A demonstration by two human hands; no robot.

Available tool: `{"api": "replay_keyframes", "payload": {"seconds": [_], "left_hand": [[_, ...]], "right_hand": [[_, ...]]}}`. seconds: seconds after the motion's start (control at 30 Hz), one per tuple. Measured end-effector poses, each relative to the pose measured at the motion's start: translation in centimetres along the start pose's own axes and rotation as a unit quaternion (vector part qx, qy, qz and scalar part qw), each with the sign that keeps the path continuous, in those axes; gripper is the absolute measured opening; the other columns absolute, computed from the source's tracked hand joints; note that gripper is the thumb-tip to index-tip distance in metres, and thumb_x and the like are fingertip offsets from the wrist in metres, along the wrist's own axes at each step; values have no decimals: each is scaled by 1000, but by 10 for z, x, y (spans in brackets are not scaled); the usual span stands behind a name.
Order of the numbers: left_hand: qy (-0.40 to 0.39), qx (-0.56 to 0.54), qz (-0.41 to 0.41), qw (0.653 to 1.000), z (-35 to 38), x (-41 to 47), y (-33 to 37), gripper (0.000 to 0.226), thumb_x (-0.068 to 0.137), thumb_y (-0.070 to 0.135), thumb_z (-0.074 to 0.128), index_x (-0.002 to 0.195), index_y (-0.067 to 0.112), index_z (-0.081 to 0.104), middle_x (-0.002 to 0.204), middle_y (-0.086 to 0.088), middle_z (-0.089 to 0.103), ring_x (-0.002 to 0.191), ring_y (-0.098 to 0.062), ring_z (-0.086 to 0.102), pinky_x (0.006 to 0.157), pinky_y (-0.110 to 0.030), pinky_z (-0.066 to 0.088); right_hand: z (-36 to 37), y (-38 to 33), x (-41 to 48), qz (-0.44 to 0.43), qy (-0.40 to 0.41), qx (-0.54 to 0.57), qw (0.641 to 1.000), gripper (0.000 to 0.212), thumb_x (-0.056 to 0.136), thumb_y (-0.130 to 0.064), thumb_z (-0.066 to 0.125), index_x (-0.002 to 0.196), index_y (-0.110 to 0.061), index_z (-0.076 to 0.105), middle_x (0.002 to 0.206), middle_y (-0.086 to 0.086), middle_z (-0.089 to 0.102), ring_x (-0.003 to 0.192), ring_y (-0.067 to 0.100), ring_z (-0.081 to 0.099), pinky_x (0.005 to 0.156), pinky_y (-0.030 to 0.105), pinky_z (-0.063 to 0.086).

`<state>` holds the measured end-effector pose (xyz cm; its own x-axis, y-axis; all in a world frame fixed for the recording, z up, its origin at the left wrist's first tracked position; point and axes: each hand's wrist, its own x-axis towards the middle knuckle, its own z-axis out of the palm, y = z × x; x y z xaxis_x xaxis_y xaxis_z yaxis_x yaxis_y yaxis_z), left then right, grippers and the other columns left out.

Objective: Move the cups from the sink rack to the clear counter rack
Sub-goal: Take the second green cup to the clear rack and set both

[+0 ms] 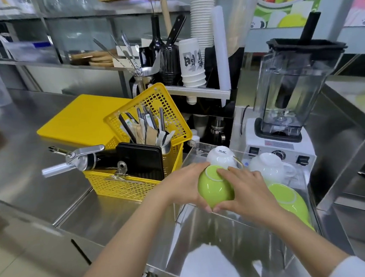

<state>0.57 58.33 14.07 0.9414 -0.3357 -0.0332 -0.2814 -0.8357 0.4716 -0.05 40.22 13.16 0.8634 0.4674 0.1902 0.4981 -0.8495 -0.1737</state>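
I hold an upside-down green cup (213,188) between both hands over the near-left edge of the clear rack (196,147). My left hand (184,182) grips its left side. My right hand (244,191) covers its right side, fingers on the base. Inside the clear rack two white cups stand upside down: one (219,156) just behind the green cup, one with a handle (269,168) to the right. A second green cup (289,198) lies upside down at the rack's right, partly hidden by my right wrist.
A yellow basket (137,180) with utensils and a black tray stands left of the rack. A yellow cutting board (79,121) lies behind it. A blender (287,100) stands behind the rack. The steel sink basin (223,248) lies below my arms.
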Motion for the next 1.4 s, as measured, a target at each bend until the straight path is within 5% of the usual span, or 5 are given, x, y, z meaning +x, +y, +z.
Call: {"api": "replay_keyframes", "payload": {"seconds": [0.37, 0.53, 0.77, 1.27, 1.4], "left_hand": [[-25, -13, 1, 1000, -1, 12, -11, 106, 49, 38, 88, 137, 33, 28, 137, 6, 44, 124, -18, 39, 106, -37, 29], [-58, -75, -38, 995, 4, 12, -22, 114, 56, 30, 87, 142, 41, 13, 140, 2, 22, 133, -19, 21, 109, -41, 31], [29, -35, -57, 997, 4, 1, -28, 109, 59, 55, 78, 144, 35, 13, 149, 6, 20, 139, -16, 10, 112, -38, 8], [-15, -61, -88, 994, 9, -19, -23, 101, 65, 59, 72, 145, 29, 18, 154, 10, 19, 137, -12, 29, 109, -34, 29], [11, 36, -68, 997, 13, -17, -15, 101, 64, 66, 67, 144, 30, 17, 154, 5, 19, 143, -17, 8, 117, -43, 2]], "right_hand": [[6, -6, 11, 21, -25, -59, 998, 88, 66, -67, 59, 135, -28, 23, 129, 3, 44, 120, 27, 39, 96, 41, 29], [3, -4, 15, 25, -65, -21, 997, 80, 73, -57, 60, 137, -31, 20, 136, 4, 36, 126, 26, 34, 101, 42, 26], [-9, 7, 20, 52, -109, 0, 993, 73, 71, -55, 62, 129, -29, 26, 120, 5, 54, 110, 26, 48, 91, 41, 27], [-19, 8, 15, 57, -154, 33, 986, 78, 62, -57, 71, 124, -26, 36, 115, 6, 59, 102, 27, 53, 85, 40, 44], [-18, 8, 12, 51, -149, 22, 987, 78, 62, -58, 70, 125, -26, 35, 116, 4, 60, 103, 28, 54, 89, 42, 41]]}}
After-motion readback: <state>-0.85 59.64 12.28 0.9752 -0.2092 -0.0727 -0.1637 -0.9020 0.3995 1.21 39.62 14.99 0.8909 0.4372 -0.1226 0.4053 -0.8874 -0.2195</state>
